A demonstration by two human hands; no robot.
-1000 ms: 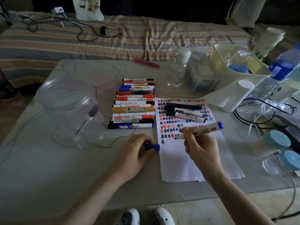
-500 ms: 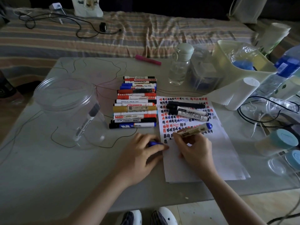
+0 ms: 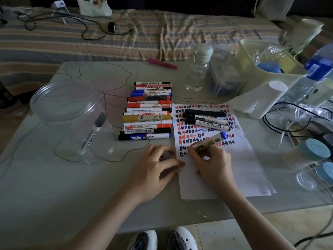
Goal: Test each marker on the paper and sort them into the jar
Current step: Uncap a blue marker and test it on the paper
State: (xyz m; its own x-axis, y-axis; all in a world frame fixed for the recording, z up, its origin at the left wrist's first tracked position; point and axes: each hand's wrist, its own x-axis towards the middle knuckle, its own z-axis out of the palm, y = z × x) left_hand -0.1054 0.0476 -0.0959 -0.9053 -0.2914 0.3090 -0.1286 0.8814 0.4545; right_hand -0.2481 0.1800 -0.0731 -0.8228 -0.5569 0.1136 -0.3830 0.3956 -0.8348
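Blue-ended marker (image 3: 209,142) tested at the paper's (image 3: 239,170) left edge.
Right hand (image 3: 211,164) fingers pinch it, tip on the sheet; left hand (image 3: 153,170) curls round a blue cap (image 3: 164,159) beside that edge. The jar (image 3: 70,120), holding one marker, stands far left across bare worktop (image 3: 54,195).
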